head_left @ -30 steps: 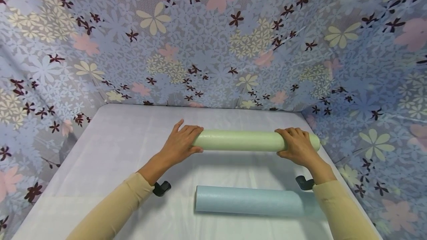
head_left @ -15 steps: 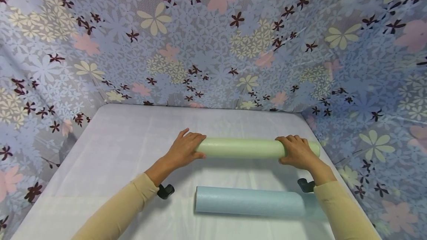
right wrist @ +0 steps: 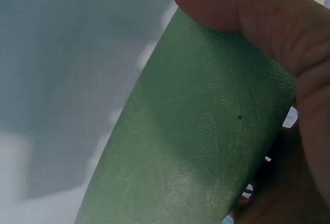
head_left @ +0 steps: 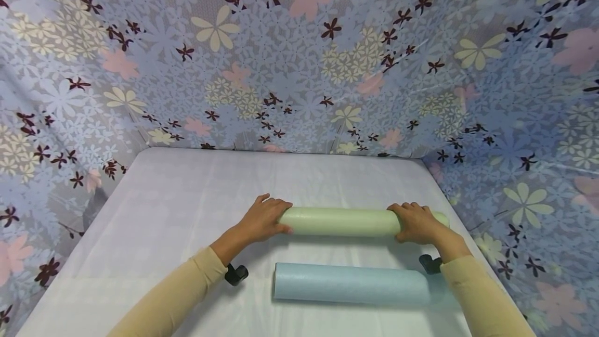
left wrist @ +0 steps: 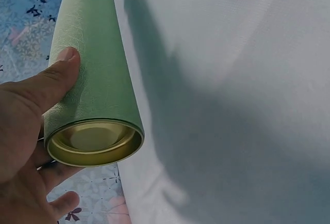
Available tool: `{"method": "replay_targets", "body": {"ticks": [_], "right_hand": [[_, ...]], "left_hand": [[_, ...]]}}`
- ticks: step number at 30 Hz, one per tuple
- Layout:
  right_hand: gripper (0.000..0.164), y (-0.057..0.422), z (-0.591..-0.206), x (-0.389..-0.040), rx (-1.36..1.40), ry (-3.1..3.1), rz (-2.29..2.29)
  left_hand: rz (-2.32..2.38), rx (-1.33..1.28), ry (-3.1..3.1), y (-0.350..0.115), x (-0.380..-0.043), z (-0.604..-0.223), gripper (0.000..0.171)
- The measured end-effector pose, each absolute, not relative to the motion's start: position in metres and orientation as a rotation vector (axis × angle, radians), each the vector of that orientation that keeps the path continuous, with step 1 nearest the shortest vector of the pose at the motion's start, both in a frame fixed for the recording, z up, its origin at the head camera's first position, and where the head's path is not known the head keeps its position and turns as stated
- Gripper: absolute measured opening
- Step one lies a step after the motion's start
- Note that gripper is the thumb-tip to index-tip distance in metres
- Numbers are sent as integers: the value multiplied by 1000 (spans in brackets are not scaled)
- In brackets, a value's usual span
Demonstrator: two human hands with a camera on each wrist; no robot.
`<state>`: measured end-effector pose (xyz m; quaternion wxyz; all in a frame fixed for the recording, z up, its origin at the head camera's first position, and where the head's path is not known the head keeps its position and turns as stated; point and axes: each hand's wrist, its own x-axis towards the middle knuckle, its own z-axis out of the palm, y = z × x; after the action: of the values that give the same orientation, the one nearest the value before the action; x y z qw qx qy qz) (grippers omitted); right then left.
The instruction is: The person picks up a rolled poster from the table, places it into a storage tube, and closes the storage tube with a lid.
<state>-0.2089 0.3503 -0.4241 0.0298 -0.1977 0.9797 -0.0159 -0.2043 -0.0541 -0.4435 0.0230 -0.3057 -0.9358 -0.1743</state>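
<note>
A long light-green tube (head_left: 341,221) lies crosswise between both hands, just above the white surface, its shadow falling below it. My left hand (head_left: 264,220) grips its left end, thumb on the near side and fingers over the far side. In the left wrist view the thumb presses the green tube (left wrist: 98,74), whose end has a recessed gold-coloured metal cap (left wrist: 95,137). Close to the tube's right end, my right hand (head_left: 418,224) holds it the same way. Nearer to me, a pale-blue tube (head_left: 348,283) lies parallel on the surface, its right end behind the right forearm.
The white-covered table (head_left: 187,186) reaches back to a hanging flower-patterned cloth (head_left: 281,66), which also rises at both sides. A black wrist-worn device (head_left: 236,274) sits under the left wrist, another black device (head_left: 428,263) by the right.
Both hands have brought the green tube nearer to me, toward the blue tube, keeping their grip. The left hand has also shifted slightly right. The blue tube has stayed in place.
</note>
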Motion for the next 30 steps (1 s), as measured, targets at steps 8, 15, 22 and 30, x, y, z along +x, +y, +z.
{"method": "replay_targets", "body": {"ticks": [8,15,22,30], "right_hand": [[70,352,-432,-208,-611,2977,-58],[70,353,-438,-210,-601,2967,-51],[69,352,-437,-210,-597,2929,-69],[66,351,-436,-210,-597,2886,-92]], "left_hand": [[-575,-940,-2961,-51,-204,-450,66],[-582,-941,-2970,-51,-204,-454,65],[-582,-953,-2977,-51,-205,-456,65],[-593,-943,-2994,-51,-204,-456,65]]}}
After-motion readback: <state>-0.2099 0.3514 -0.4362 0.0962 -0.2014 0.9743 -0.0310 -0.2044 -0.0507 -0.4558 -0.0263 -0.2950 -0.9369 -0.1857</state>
